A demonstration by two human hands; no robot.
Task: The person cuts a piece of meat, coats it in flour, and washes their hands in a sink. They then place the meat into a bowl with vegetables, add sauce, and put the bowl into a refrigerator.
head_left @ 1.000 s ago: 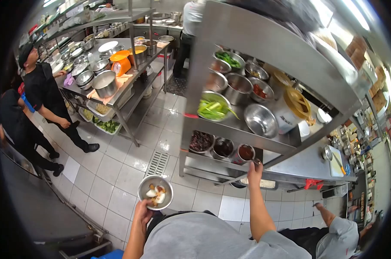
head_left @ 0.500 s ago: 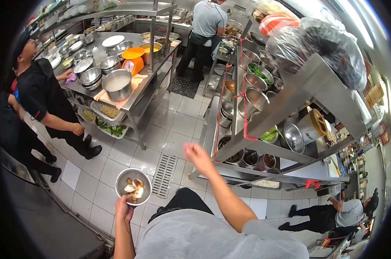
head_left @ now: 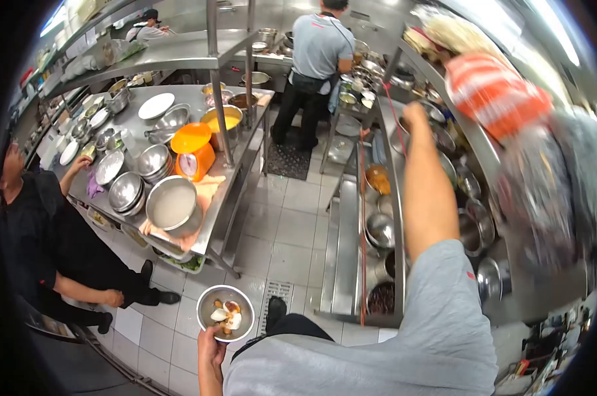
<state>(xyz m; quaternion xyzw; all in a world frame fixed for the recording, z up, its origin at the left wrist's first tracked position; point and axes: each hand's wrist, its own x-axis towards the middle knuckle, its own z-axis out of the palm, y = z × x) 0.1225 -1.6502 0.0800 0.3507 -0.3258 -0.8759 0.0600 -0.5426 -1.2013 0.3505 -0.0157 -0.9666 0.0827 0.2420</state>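
My left hand (head_left: pixel 211 344) grips the rim of a metal bowl (head_left: pixel 201 305), thumb over its near edge. Inside the bowl lie white pieces with brown sauce and small brown lumps (head_left: pixel 227 317). Stretched far forward, my right hand (head_left: pixel 414 113) is over the metal rack on the right, close to several metal pots (head_left: pixel 400 137). Its fingers are hidden and slightly blurred, so what they touch does not show.
A steel table (head_left: pixel 209 221) at left carries bowls, an orange scale (head_left: pixel 191 152) and a pot of pale liquid (head_left: pixel 173 203). A person in black (head_left: pixel 61 224) stands beside it; another in grey (head_left: pixel 318 46) is ahead. Plastic bags (head_left: pixel 496 92) fill the upper right shelf.
My right arm has reached forward and right, from over the floor to the rack. The rack and table now appear closer. My left hand still holds the bowl.
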